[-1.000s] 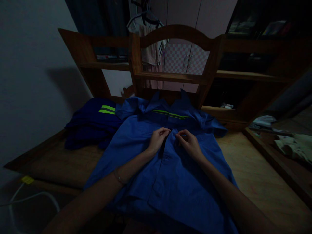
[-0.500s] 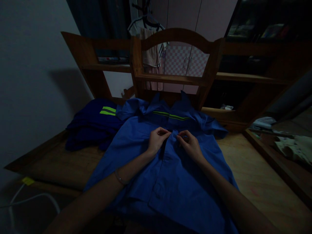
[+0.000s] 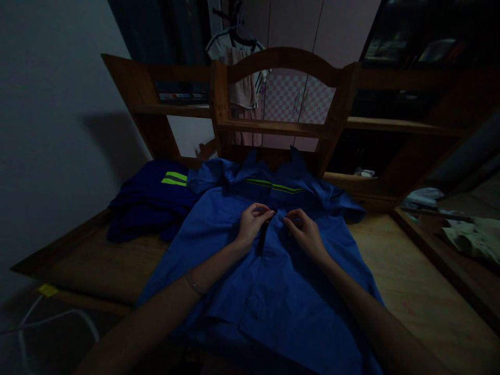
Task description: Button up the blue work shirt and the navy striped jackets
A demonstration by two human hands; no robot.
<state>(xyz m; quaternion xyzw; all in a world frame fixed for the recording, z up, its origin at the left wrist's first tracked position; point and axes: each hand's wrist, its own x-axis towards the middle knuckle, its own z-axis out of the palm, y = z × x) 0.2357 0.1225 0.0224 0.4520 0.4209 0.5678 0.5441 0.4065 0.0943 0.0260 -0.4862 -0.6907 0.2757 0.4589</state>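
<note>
A blue work shirt (image 3: 273,291) with green reflective stripes lies spread front-up on a wooden bed platform (image 3: 410,281). My left hand (image 3: 252,224) pinches the left edge of the shirt's front opening near the chest. My right hand (image 3: 307,232) pinches the opposite edge, a few centimetres away. Both hands have curled fingers closed on the fabric at the placket. A thin bracelet sits on my left wrist.
A folded dark blue garment (image 3: 150,200) with a green stripe lies at the left of the shirt. A wooden headboard with shelves (image 3: 281,125) rises behind. Clothes hang on a hanger (image 3: 240,78) beyond. A white cable (image 3: 50,323) lies at lower left. Light cloth (image 3: 469,237) sits far right.
My hands stay pinched at the shirt's front opening with small finger shifts. The view has tilted slightly, so everything sits a little lower in the frame.
</note>
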